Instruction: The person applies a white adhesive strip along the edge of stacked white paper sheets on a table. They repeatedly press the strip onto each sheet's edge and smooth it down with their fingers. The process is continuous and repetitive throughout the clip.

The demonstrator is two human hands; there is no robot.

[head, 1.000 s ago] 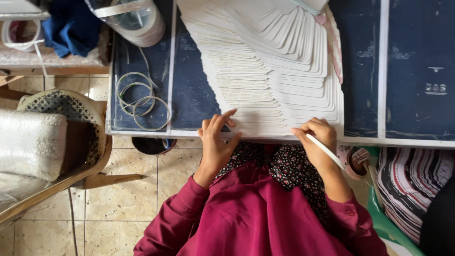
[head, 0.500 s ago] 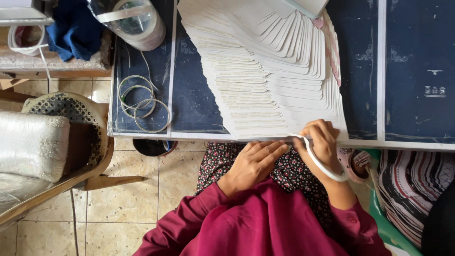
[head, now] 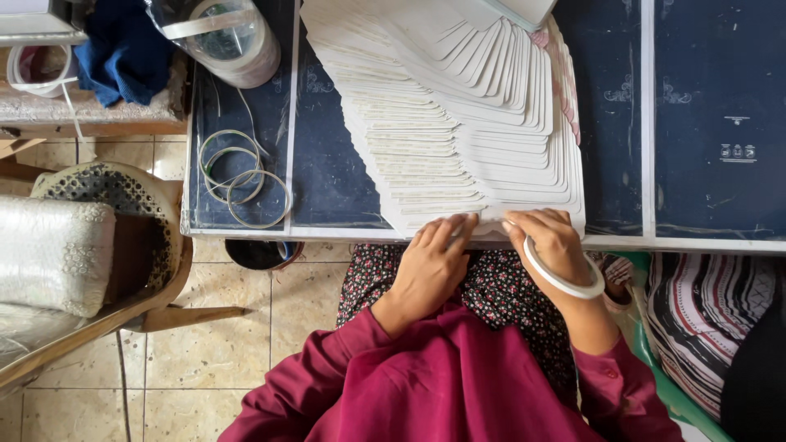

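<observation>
- Nearest the camera, maroon sleeves (head: 458, 385) are seen, with a dark patterned skirt over the lap beneath them.
- The left hand (head: 430, 266) is laid with its fingers stretched forward, the fingertips resting on the near edge of the fanned stack of white sheets (head: 458, 139); nothing is clasped in it, only pressed or pinched at the edge.
- The right hand (head: 553, 241) is curled over the same near edge, just beside the left; whether a sheet is pinched under its fingers cannot be told. A white tape ring (head: 565, 278) is worn round its wrist.
- The stack lies directly ahead of both hands, touching them, at the front rim of the dark blue table (head: 327, 164). Its overlapping sheets are fanned away from the person, the long edges of the nearest sheets running left to right across the hands. Both hands are about equally near.
- Further left on the table, thin wire-like rings (head: 241, 176) are lying well apart from the hands.
- At the far left corner, a large tape roll in clear wrap (head: 229, 37) is set, with blue cloth (head: 123, 49) beside it.
- Off the table to the left, a woven chair with a pale cushion (head: 53, 250) stands on the tiled floor.
</observation>
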